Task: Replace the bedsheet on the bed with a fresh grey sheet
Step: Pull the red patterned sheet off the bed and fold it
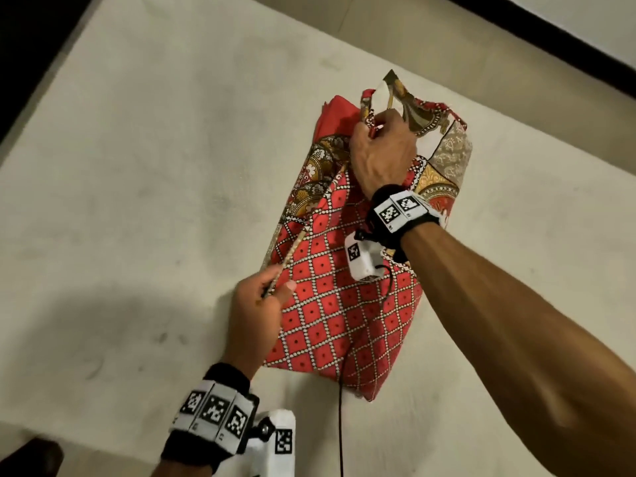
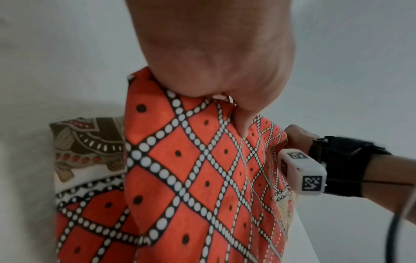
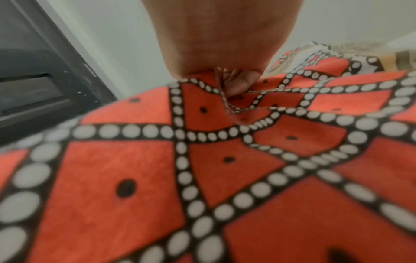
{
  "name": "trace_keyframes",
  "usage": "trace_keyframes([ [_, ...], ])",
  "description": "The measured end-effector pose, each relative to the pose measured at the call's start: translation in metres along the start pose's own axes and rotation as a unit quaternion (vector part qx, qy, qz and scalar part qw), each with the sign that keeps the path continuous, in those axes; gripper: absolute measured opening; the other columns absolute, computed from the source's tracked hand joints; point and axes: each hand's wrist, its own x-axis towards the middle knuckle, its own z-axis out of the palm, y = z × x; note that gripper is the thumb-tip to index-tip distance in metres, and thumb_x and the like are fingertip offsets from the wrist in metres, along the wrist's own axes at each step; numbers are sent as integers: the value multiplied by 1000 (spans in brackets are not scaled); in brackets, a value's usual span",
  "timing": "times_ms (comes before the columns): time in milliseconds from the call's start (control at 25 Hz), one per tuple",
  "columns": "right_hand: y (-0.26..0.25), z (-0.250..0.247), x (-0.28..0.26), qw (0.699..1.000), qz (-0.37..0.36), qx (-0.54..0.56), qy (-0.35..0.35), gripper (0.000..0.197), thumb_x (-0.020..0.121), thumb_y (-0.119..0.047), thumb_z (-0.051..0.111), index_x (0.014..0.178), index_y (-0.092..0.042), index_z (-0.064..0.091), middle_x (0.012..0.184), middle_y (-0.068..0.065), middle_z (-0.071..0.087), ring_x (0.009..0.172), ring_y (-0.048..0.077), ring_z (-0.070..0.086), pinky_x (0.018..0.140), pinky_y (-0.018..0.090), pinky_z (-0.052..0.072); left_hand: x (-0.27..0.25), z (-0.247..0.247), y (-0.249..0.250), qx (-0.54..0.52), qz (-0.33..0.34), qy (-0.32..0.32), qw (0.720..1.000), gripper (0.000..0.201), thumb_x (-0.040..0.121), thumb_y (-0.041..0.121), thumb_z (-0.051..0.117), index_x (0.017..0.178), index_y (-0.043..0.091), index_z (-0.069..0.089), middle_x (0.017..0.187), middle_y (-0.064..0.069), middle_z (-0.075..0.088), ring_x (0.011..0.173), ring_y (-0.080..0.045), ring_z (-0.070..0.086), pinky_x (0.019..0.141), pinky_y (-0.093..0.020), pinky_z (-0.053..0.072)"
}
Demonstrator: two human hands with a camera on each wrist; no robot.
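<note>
A folded red bedsheet [image 1: 344, 311] with a white-dotted diamond print and brown-gold border lies on the bare cream mattress [image 1: 155, 166]. My left hand [image 1: 265, 297] pinches the sheet's top layer edge at its near left side. My right hand [image 1: 382, 146] grips a bunched fold at the far end, lifted a little off the pile. In the left wrist view the red sheet [image 2: 180, 178] hangs from my left hand [image 2: 213, 62]. Up close in the right wrist view, my right hand [image 3: 225, 44] curls its fingers round a ridge of the sheet [image 3: 202, 178].
Dark floor [image 1: 27, 46] runs along the mattress's left edge, and a dark band [image 1: 550, 39] borders it at the upper right. A black cable [image 1: 340, 425] hangs from my right wrist across the sheet's near end. A dark panel [image 3: 33, 71] stands beside the bed.
</note>
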Motion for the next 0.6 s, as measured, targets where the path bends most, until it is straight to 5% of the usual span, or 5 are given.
trace_keyframes([
  [120, 1, 32, -12, 983, -2, -14, -183, 29, 93, -25, 58, 115, -12, 70, 99, 10, 75, 89, 27, 69, 80, 34, 55, 19, -17, -36, 82, -23, 67, 994, 12, 97, 14, 60, 98, 15, 73, 88, 4, 76, 82, -19, 74, 75, -39, 61],
  [240, 7, 40, -29, 908, -24, -98, -406, 52, 95, -21, 57, 147, -15, 54, 143, 14, 62, 131, 33, 57, 109, 33, 44, 26, -21, -67, 204, -49, 84, 974, 5, 93, 14, 64, 95, 16, 68, 87, 4, 71, 87, -26, 69, 79, -40, 58],
  [440, 14, -20, -88, 935, -81, -59, -341, 65, 94, -22, 55, 155, -7, 38, 157, 17, 47, 141, 31, 49, 117, 44, 42, 9, -14, -80, 227, -81, 91, 966, 59, 78, 32, 82, 127, 14, 56, 118, 1, 51, 112, -27, 58, 97, -49, 53],
  [600, 66, -92, -160, 930, -145, -94, -325, 69, 84, -36, 54, 149, -13, 50, 158, 11, 47, 148, 25, 41, 125, 48, 28, 11, -15, -80, 239, -116, 66, 962, 78, 63, 68, 83, 120, 21, 59, 117, 2, 59, 107, -24, 63, 95, -47, 55],
])
